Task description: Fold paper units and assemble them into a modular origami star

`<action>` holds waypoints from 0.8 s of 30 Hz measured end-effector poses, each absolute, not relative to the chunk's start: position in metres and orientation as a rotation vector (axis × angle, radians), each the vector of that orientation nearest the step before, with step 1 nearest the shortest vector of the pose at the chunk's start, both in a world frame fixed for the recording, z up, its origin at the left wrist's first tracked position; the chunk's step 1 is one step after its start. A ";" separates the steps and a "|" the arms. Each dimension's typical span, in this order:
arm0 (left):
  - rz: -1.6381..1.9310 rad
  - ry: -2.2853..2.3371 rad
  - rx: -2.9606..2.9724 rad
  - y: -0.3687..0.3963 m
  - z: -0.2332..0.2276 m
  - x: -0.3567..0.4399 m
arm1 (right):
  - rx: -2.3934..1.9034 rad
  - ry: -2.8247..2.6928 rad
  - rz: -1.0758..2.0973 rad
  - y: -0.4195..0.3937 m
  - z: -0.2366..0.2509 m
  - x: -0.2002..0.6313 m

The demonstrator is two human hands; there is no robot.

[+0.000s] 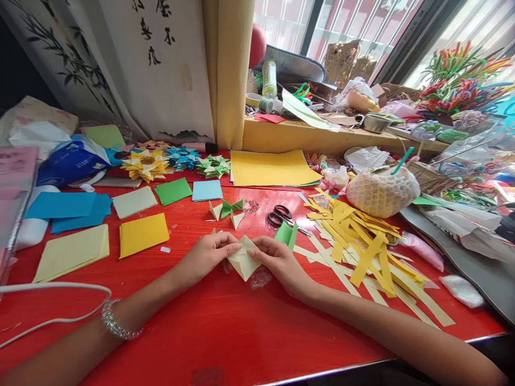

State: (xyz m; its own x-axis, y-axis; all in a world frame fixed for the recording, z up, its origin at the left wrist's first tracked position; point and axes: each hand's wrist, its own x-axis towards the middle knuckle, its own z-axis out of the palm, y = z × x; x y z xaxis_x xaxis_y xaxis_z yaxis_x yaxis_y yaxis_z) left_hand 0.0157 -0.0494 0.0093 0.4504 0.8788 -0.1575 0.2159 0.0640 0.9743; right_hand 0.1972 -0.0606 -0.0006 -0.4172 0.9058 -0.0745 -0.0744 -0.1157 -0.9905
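On the red worktop, a heap of paper strips is lying at three o'clock from the left hand and right hand, which are pinching a cream folded paper between them, black-handled scissors resting at its one o'clock.

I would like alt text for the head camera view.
A left hand and a right hand hold folded cream paper over a red table. Beyond lie scissors and paper stars; yellow and cream strips lie at right.
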 end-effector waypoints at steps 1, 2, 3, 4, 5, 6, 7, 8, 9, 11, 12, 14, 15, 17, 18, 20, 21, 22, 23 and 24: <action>0.668 1.020 1.454 -0.049 0.009 0.016 | -0.973 -1.379 1.634 -0.061 -0.001 0.197; 0.671 1.009 1.450 -0.050 0.008 0.016 | -0.975 -1.365 1.629 -0.061 -0.002 0.197; 0.680 1.002 1.442 -0.050 0.008 0.016 | -0.976 -1.348 1.626 -0.061 -0.002 0.197; 0.704 1.003 1.430 -0.050 0.008 0.017 | -0.976 -1.328 1.625 -0.061 -0.002 0.197; 0.738 1.013 1.417 -0.050 0.008 0.017 | -0.976 -1.305 1.624 -0.061 -0.002 0.196; 0.778 1.025 1.405 -0.050 0.009 0.018 | -0.976 -1.281 1.624 -0.061 -0.002 0.196; 0.816 1.033 1.395 -0.050 0.009 0.019 | -0.977 -1.259 1.625 -0.060 -0.002 0.196; 0.845 1.034 1.387 -0.049 0.010 0.019 | -0.978 -1.242 1.626 -0.060 -0.002 0.196; 0.862 1.027 1.382 -0.049 0.011 0.020 | -0.978 -1.234 1.629 -0.060 -0.001 0.196; 0.858 1.001 1.381 -0.049 0.012 0.020 | -0.980 -1.247 1.633 -0.060 0.000 0.196; 0.847 0.991 1.384 -0.049 0.013 0.020 | -0.983 -1.264 1.636 -0.060 0.001 0.195; 0.826 0.982 1.395 -0.049 0.013 0.020 | -0.992 -1.292 1.633 -0.060 0.001 0.195; 0.816 0.979 1.403 -0.049 0.013 0.020 | -1.002 -1.300 1.625 -0.060 0.001 0.195; 0.796 0.975 1.420 -0.049 0.013 0.020 | -1.017 -1.311 1.608 -0.060 0.000 0.196; 0.782 0.973 1.428 -0.049 0.014 0.020 | -1.019 -1.315 1.597 -0.060 0.000 0.196; 0.732 0.975 1.446 -0.050 0.014 0.020 | -1.018 -1.320 1.582 -0.061 -0.001 0.197; 0.711 0.976 1.449 -0.051 0.014 0.020 | -1.016 -1.320 1.578 -0.061 -0.001 0.197; 0.699 0.973 1.447 -0.051 0.015 0.020 | -1.016 -1.318 1.575 -0.061 -0.001 0.197; 0.694 0.965 1.441 -0.052 0.015 0.020 | -1.020 -1.318 1.573 -0.061 -0.001 0.198; 0.695 0.952 1.432 -0.052 0.016 0.020 | -1.024 -1.317 1.571 -0.061 -0.001 0.198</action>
State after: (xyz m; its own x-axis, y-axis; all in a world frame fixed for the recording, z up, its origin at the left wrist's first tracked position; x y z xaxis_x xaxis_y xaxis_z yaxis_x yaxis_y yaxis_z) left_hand 0.0197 -0.0522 0.0159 0.4829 0.8671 -0.1223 0.1475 0.0571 0.9874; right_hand 0.1977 -0.0610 -0.0010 -0.3285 0.9413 -0.0771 -0.0886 -0.1120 -0.9898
